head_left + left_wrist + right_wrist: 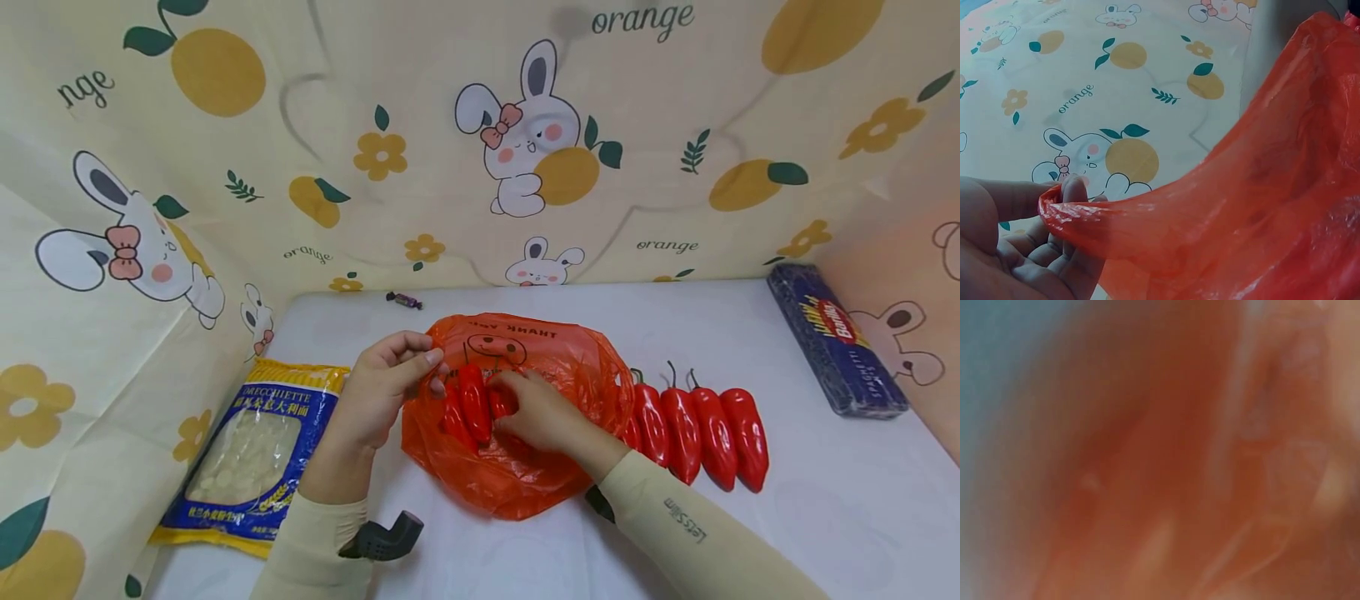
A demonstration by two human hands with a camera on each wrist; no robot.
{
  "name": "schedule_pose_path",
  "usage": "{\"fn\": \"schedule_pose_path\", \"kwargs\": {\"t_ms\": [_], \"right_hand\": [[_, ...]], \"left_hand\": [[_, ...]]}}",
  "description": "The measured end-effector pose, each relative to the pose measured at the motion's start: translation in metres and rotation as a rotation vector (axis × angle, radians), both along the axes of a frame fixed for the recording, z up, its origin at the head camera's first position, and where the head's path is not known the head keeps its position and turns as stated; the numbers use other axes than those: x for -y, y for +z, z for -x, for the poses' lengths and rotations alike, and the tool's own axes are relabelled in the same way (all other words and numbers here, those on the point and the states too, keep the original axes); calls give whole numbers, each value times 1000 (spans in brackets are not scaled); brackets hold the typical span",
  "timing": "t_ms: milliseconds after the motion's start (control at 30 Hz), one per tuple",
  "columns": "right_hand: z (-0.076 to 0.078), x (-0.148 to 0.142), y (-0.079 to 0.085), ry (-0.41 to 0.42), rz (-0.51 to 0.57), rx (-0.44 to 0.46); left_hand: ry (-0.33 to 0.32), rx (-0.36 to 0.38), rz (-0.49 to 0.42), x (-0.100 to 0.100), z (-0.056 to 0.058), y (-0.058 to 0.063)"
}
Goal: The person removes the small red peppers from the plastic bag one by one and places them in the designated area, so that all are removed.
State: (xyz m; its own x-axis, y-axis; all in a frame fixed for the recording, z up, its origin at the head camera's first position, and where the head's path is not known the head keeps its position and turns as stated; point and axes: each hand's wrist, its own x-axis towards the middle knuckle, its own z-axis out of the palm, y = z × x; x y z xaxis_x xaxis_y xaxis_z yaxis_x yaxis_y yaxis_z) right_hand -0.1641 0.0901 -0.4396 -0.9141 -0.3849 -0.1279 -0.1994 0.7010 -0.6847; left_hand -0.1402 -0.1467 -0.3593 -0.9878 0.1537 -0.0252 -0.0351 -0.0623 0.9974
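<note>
A red plastic bag (487, 487) lies in the middle of the table with its mouth spread wide. In the left wrist view, my left hand (1054, 244) pinches the gathered rim of the bag (1210, 212) between thumb and fingers. Inside the bag are glossy red peppers (474, 404). My right hand (543, 412) reaches into it, fingers curled on another red pepper (501, 403) that they partly hide. The right wrist view is a blur of red film. To the right of the bag, several red peppers (712, 437) lie in a row, stems pointing away.
A blue and yellow pasta bag (247, 458) lies at the left beside my left forearm. A dark blue spaghetti box (836, 342) is at the back right. Near the back edge lies a small wrapped candy (405, 300). Printed cloth walls surround the white table.
</note>
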Motion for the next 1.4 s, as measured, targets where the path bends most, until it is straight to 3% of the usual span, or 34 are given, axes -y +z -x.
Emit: {"fn": "schedule_pose_path", "kwargs": {"t_ms": [233,567,833,1100,1400], "right_hand": [[1,0,3,-20,33,43],[3,-12,15,-104,149,173],[1,-28,29,-71,254,186],[-4,-48,38,-28,433,203],[-11,-67,40,-33,588,298]], "left_hand": [[3,3,1,0,-1,0],[10,7,3,1,-1,1],[14,6,10,0,0,2],[11,1,12,-1,-1,2],[8,1,14,-3,-1,3]]}}
